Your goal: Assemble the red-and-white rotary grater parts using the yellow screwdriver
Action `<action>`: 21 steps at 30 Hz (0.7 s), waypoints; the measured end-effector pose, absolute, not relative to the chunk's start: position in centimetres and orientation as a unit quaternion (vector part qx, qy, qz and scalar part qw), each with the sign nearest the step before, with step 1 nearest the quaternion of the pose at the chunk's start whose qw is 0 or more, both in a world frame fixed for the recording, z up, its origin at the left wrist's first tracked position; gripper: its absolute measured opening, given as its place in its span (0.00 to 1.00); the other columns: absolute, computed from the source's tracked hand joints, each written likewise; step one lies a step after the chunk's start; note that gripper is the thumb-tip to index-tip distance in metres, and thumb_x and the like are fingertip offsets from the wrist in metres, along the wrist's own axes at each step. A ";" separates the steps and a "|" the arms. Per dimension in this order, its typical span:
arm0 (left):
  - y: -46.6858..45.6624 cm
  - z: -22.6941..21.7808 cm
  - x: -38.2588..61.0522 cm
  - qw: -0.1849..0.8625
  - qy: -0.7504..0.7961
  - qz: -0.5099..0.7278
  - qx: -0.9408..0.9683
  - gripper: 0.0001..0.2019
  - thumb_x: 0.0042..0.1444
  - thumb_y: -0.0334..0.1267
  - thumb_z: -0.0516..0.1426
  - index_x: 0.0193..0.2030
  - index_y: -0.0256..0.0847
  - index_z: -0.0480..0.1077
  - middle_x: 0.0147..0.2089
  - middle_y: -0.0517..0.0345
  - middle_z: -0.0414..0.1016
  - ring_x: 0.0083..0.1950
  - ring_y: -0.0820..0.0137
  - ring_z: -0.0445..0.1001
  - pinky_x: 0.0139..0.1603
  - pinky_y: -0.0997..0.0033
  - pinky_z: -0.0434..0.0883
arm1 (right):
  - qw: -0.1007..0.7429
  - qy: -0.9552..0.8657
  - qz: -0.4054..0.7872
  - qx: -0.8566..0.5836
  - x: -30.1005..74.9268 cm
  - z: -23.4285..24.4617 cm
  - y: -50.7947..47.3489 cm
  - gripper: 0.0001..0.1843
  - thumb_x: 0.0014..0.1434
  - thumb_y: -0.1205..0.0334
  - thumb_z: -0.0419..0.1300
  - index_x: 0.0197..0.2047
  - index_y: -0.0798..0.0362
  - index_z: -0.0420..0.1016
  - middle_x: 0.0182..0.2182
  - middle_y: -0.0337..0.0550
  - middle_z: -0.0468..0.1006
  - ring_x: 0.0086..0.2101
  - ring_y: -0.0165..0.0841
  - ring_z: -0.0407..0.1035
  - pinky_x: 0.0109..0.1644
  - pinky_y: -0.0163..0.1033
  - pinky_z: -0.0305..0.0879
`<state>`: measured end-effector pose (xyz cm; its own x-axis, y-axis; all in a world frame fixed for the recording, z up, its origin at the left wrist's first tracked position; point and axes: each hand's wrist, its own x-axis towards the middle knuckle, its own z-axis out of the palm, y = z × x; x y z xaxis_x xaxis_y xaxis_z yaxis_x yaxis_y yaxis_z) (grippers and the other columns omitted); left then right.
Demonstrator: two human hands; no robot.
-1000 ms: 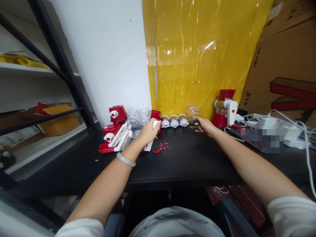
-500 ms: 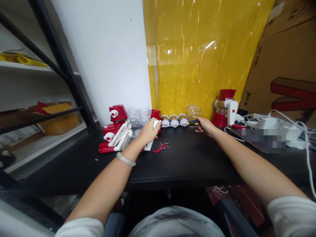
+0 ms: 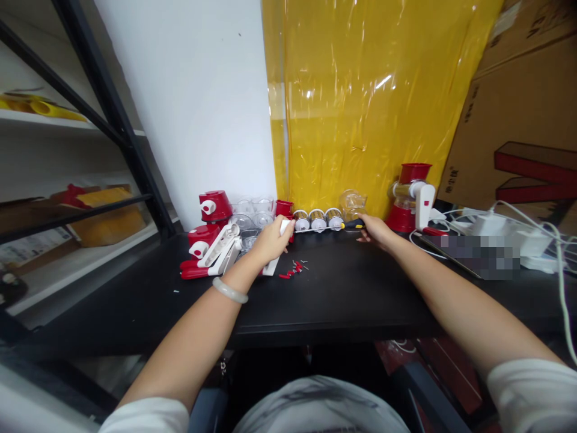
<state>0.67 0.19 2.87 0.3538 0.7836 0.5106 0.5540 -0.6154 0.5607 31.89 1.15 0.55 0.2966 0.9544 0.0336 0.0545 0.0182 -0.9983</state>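
Note:
My left hand [image 3: 272, 237] is closed around a white plastic crank handle [image 3: 285, 227], most of it covered by my fingers. A screwdriver [image 3: 353, 224] with a black and yellow grip lies in my closed right hand [image 3: 376, 231]. Its long thin shaft runs level to the left and its tip meets the white part at my left hand; the exact contact is too small to see. On the black table below lie several small red pieces and screws [image 3: 297, 266]. More white crank handles with red grips [image 3: 220, 252] lie left of my left hand.
Red grater housings [image 3: 215, 207] and clear plastic cups [image 3: 255, 210] stand at the back left. Metal grater drums [image 3: 317, 220] line the back. At right are an assembled red and white drum grater [image 3: 410, 198], a dark tablet [image 3: 464, 255], and white cables with chargers [image 3: 493, 225].

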 end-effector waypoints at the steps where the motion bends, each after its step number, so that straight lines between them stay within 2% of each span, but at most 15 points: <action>1: 0.2 2.9 0.7 0.147 0.413 0.390 0.810 0.20 0.63 0.58 0.44 0.41 0.44 0.63 0.24 0.62 0.71 0.20 0.66 0.72 0.28 0.67 0.68 | 0.560 -0.442 0.396 -0.578 31.9 0.5 1.2 0.15 0.66 0.55 0.51 0.29 0.52 0.62 0.08 0.29 0.58 0.08 0.23 0.50 0.23 0.37 0.71; 10: 0.3 2.8 0.7 0.145 0.417 0.384 0.811 0.20 0.63 0.59 0.43 0.40 0.44 0.62 0.24 0.62 0.71 0.20 0.67 0.72 0.29 0.67 0.67 | 0.539 -0.450 0.388 -0.597 31.7 0.6 0.9 0.15 0.68 0.55 0.49 0.30 0.52 0.61 0.08 0.29 0.59 0.09 0.24 0.52 0.23 0.37 0.71; 21: 0.4 2.8 0.6 0.142 0.420 0.377 0.813 0.20 0.64 0.58 0.44 0.40 0.43 0.62 0.25 0.62 0.71 0.20 0.68 0.72 0.29 0.68 0.67 | 0.518 -0.446 0.391 -0.617 31.6 0.4 1.0 0.13 0.69 0.53 0.48 0.38 0.54 0.64 0.09 0.29 0.60 0.09 0.24 0.52 0.23 0.37 0.70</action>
<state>0.63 0.43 2.82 0.3639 0.7900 0.4934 0.5753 -0.6073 0.5480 31.63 1.02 0.42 0.2961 0.9549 -0.0210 0.1447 -0.0666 -0.9872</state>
